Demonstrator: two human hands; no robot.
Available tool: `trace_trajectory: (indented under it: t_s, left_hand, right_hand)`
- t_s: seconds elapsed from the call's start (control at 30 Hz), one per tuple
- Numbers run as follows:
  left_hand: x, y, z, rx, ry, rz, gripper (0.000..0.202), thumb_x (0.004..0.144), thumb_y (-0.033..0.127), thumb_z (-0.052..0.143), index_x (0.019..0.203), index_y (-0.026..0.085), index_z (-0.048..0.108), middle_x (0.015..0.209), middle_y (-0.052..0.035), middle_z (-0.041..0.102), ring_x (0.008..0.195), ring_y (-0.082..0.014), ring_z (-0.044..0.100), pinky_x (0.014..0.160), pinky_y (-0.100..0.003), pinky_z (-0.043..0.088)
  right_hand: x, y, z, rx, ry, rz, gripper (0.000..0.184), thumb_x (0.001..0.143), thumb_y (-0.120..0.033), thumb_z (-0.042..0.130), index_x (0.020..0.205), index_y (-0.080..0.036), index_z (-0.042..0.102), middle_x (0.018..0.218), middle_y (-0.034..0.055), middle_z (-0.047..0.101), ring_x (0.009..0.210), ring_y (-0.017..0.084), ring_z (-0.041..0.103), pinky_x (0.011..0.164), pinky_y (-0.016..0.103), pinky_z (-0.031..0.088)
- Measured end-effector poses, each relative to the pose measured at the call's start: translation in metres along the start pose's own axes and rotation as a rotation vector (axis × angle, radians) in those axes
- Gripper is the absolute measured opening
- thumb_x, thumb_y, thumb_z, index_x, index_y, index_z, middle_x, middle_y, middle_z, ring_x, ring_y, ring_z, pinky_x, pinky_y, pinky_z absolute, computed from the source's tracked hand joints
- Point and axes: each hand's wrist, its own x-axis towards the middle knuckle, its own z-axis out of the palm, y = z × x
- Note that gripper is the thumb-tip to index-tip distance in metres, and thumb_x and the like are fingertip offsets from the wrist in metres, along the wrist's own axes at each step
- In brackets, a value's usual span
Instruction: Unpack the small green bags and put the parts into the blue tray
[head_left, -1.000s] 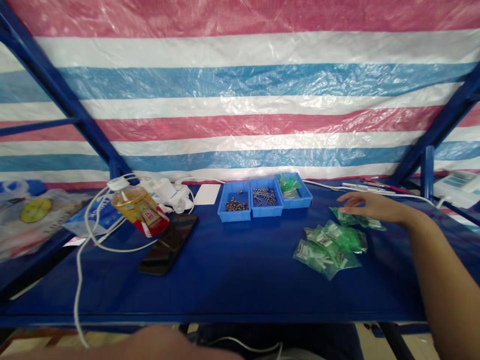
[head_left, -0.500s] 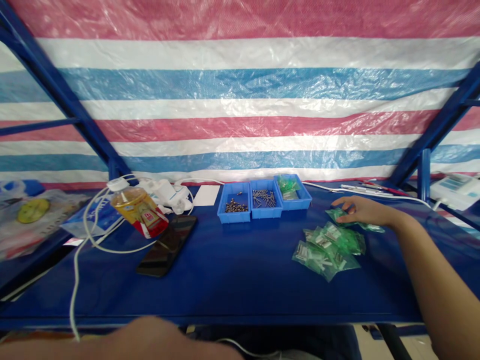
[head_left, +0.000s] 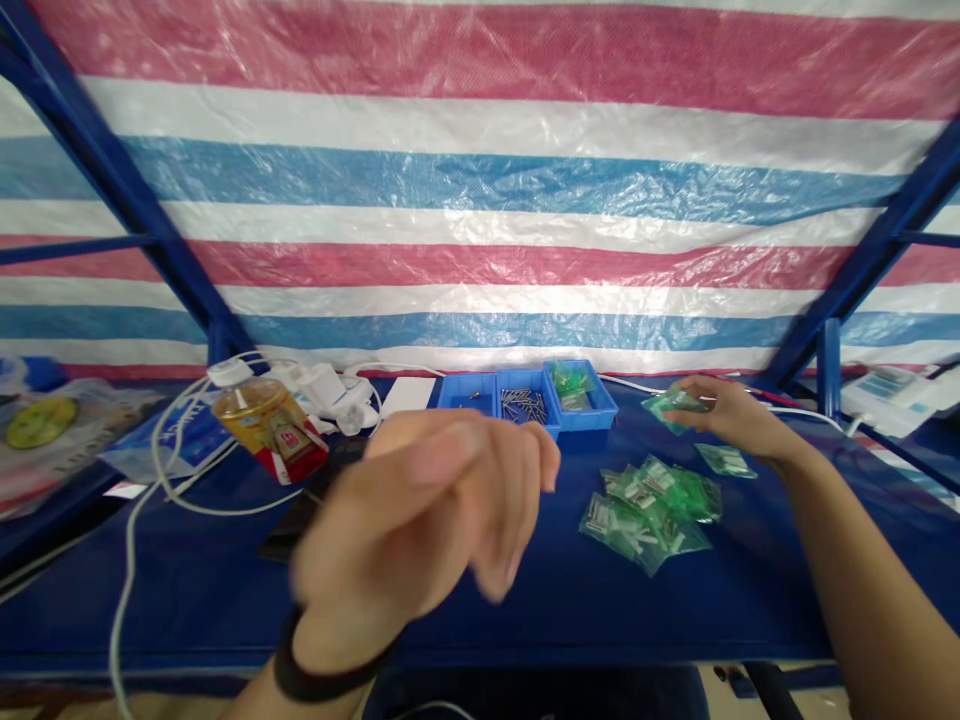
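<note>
A small green plastic packet point(head_left: 673, 405) is pinched in the grip of the right hand point(head_left: 724, 418), just above the blue bench point(head_left: 487, 590), at two o'clock in the view. A single green packet point(head_left: 724, 460) lies at six o'clock of that hand, just beside the wrist. A heap of green plastic packets point(head_left: 649, 505) is spread at seven o'clock, near it. Three blue plastic trays point(head_left: 529, 395) are lined up at nine o'clock of the hand. The left hand point(head_left: 435, 510) is raised mid-view and blurred, its grip slack and empty, with a black wristband point(head_left: 319, 680) on the wrist. A tilted plastic bottle of amber liquid point(head_left: 266, 428) is seen at ten o'clock of it.
</note>
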Motion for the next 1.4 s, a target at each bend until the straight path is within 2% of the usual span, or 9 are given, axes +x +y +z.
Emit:
trace_trajectory:
  t_s: [0.1, 0.2, 0.27, 0.33, 0.47, 0.67, 0.97, 1.27, 1.4]
  left_hand:
    - [0.032, -0.019, 0.015, -0.011, -0.200, 0.035, 0.034, 0.089, 0.052, 0.062, 0.075, 0.021, 0.063, 0.062, 0.0002, 0.061, 0.053, -0.0133, 0.058, 0.056, -0.030, 0.051]
    - [0.056, -0.058, 0.025, 0.051, -0.237, -0.043, 0.038, 0.089, 0.052, 0.063, 0.109, 0.021, 0.061, 0.087, -0.0010, 0.064, 0.061, -0.0105, 0.061, 0.054, -0.022, 0.047]
    - [0.060, -0.080, 0.027, -0.057, -0.255, -0.046, 0.039, 0.091, 0.053, 0.060, 0.113, 0.020, 0.056, 0.088, -0.0004, 0.062, 0.063, -0.0100, 0.061, 0.058, -0.022, 0.049]
    - [0.057, -0.094, 0.027, -0.136, -0.194, -0.001, 0.036, 0.093, 0.054, 0.058, 0.103, 0.019, 0.054, 0.079, 0.0023, 0.058, 0.057, -0.0086, 0.057, 0.057, -0.022, 0.048]
    - [0.050, -0.105, 0.024, -0.195, -0.151, 0.058, 0.036, 0.095, 0.051, 0.058, 0.087, 0.018, 0.047, 0.073, 0.0020, 0.059, 0.054, -0.0095, 0.058, 0.052, -0.022, 0.046]
    - [0.052, -0.118, 0.030, -0.256, -0.224, 0.033, 0.039, 0.092, 0.052, 0.062, 0.085, 0.019, 0.043, 0.071, 0.0017, 0.060, 0.050, -0.0094, 0.058, 0.048, -0.021, 0.043]
    - [0.049, -0.114, 0.034, -0.281, -0.230, 0.045, 0.039, 0.093, 0.052, 0.062, 0.084, 0.019, 0.043, 0.074, 0.0003, 0.063, 0.049, -0.0087, 0.056, 0.047, -0.020, 0.043]
    - [0.046, -0.112, 0.038, -0.299, -0.172, 0.050, 0.038, 0.092, 0.050, 0.064, 0.084, 0.018, 0.046, 0.073, 0.0021, 0.060, 0.052, -0.0087, 0.058, 0.048, -0.020, 0.047]
    - [0.042, -0.114, 0.044, -0.293, -0.186, 0.025, 0.035, 0.094, 0.050, 0.060, 0.091, 0.018, 0.047, 0.074, 0.0030, 0.059, 0.052, -0.0090, 0.060, 0.049, -0.020, 0.048]
  right_hand:
    - [-0.009, -0.043, 0.018, 0.311, 0.082, -0.088, 0.067, 0.058, -0.047, 0.090, 0.113, -0.021, 0.062, 0.093, 0.0064, 0.072, 0.077, 0.023, 0.066, 0.061, 0.031, 0.053]
    - [-0.019, -0.087, 0.058, 0.449, 0.034, -0.189, 0.058, 0.061, -0.044, 0.091, 0.109, -0.024, 0.063, 0.090, 0.0035, 0.072, 0.075, 0.021, 0.066, 0.061, 0.030, 0.055]
    - [-0.024, -0.107, 0.087, 0.489, -0.081, -0.202, 0.044, 0.065, -0.047, 0.089, 0.093, -0.022, 0.065, 0.085, 0.0032, 0.072, 0.075, 0.021, 0.067, 0.062, 0.031, 0.057]
    - [-0.029, -0.117, 0.110, 0.541, -0.186, -0.217, 0.040, 0.068, -0.048, 0.086, 0.092, -0.022, 0.066, 0.086, 0.0023, 0.072, 0.075, 0.020, 0.067, 0.062, 0.031, 0.057]
    - [-0.038, -0.114, 0.133, 0.593, -0.263, -0.240, 0.033, 0.080, -0.051, 0.078, 0.096, -0.024, 0.068, 0.088, 0.0013, 0.072, 0.076, 0.018, 0.067, 0.070, 0.031, 0.058]
    - [-0.046, -0.099, 0.143, 0.552, -0.016, -0.287, 0.038, 0.088, -0.054, 0.069, 0.073, -0.019, 0.067, 0.062, -0.0004, 0.062, 0.051, 0.014, 0.057, 0.048, 0.025, 0.049]
    - [-0.052, -0.096, 0.148, 0.567, 0.053, -0.315, 0.030, 0.090, -0.043, 0.069, 0.074, -0.018, 0.072, 0.058, 0.0002, 0.065, 0.045, 0.012, 0.058, 0.044, 0.023, 0.049]
    - [-0.052, -0.096, 0.153, 0.589, 0.006, -0.240, 0.037, 0.093, -0.055, 0.062, 0.084, -0.020, 0.063, 0.059, -0.0025, 0.059, 0.047, 0.013, 0.055, 0.042, 0.023, 0.043]
    - [-0.053, -0.093, 0.155, 0.419, 0.010, -0.250, 0.049, 0.100, -0.058, 0.046, 0.069, -0.020, 0.052, 0.053, -0.0033, 0.052, 0.047, 0.012, 0.050, 0.047, 0.024, 0.040]
